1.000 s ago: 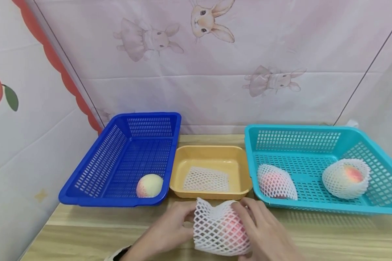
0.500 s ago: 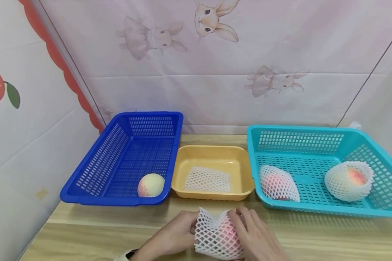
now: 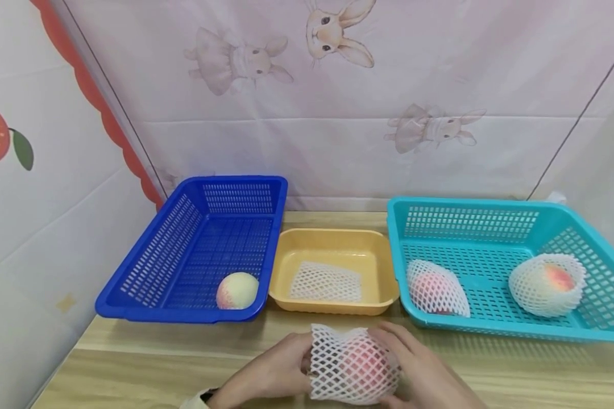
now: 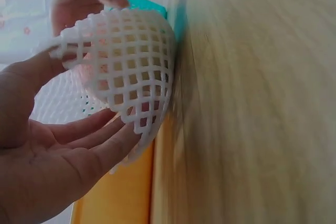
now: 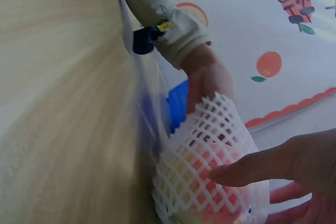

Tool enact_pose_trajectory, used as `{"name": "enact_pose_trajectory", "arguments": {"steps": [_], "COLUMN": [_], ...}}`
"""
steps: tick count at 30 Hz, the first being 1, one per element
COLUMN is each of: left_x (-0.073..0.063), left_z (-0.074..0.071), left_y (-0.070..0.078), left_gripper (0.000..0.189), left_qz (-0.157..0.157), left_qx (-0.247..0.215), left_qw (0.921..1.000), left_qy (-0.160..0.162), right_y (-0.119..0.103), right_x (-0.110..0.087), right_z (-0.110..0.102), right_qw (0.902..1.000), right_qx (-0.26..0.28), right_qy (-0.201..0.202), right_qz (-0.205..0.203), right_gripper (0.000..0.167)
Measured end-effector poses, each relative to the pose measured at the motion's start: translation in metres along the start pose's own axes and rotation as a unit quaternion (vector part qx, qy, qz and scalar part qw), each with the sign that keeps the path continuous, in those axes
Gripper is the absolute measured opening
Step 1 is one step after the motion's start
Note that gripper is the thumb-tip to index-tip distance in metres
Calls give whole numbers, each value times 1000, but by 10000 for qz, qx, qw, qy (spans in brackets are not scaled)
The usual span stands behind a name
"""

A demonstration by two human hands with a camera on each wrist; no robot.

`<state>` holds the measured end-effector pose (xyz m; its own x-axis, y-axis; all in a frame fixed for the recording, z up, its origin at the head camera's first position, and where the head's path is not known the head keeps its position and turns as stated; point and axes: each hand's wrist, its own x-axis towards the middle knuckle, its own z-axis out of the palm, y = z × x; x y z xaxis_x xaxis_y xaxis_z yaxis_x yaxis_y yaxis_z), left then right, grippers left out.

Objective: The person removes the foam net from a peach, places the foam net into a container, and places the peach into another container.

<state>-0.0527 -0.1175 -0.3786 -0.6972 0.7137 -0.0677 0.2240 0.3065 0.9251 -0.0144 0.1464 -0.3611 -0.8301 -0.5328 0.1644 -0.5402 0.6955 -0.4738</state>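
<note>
A pink-and-cream peach (image 3: 365, 363) sits inside a white foam net sleeve (image 3: 327, 366) near the front of the table. At the sleeve's loose left end is my left hand (image 3: 281, 369), thumb and fingers spread apart at its mouth; the fingers (image 4: 113, 140) lie fairly straight, partly behind the mesh. My right hand (image 3: 419, 369) grips the netted peach from the right, with the thumb (image 5: 247, 170) on the mesh and the other fingers partly hidden behind the fruit.
A blue basket (image 3: 128, 314) at left holds a bare peach (image 3: 237, 291). The yellow tray (image 3: 332, 308) in the middle holds a flat foam net (image 3: 324, 281). At right, a turquoise basket (image 3: 491, 326) contains two netted peaches, one left (image 3: 436, 288) and one right (image 3: 546, 284).
The netted peach first comes nearer the table's front, then shifts slightly right. My right hand moves rightward around it, showing more of the fruit; my left hand stays at the sleeve's loose end.
</note>
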Motion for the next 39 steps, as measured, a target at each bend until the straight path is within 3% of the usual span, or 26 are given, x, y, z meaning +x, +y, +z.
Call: {"name": "enact_pose_trajectory", "arguments": {"steps": [5, 10, 12, 17, 19, 25, 31, 39], "left_x": [1, 3, 4, 8, 10, 15, 18, 18], "left_z": [1, 3, 4, 9, 11, 20, 25, 28], "left_y": [0, -1, -2, -2, -1, 3, 5, 4], "left_gripper": [36, 37, 39, 40, 41, 45, 41, 38], "left_qz": [267, 373, 368, 478, 562, 717, 463, 667], "left_qx": [400, 637, 617, 691, 776, 812, 720, 1295], "left_qw": [9988, 9971, 9971, 9959, 9947, 9935, 9958, 9875], "left_qy": [56, 199, 245, 344, 377, 336, 331, 598], "right_y": [12, 16, 16, 17, 17, 19, 19, 20], "right_x": [0, 1, 2, 2, 3, 3, 3, 3], "right_z": [-8, -12, -12, -9, -8, -5, -4, -6], "right_qw": [9968, 9970, 9961, 9829, 9790, 9786, 9810, 9799], "right_qx": [105, 445, 438, 294, 236, 194, 359, 239], "right_qy": [403, 100, 245, 1119, 1280, 1227, 1084, 989], "right_qz": [-689, -627, -728, -1430, -1566, -1644, -1569, -1716], "right_gripper": [50, 33, 29, 31, 33, 32, 31, 29]}}
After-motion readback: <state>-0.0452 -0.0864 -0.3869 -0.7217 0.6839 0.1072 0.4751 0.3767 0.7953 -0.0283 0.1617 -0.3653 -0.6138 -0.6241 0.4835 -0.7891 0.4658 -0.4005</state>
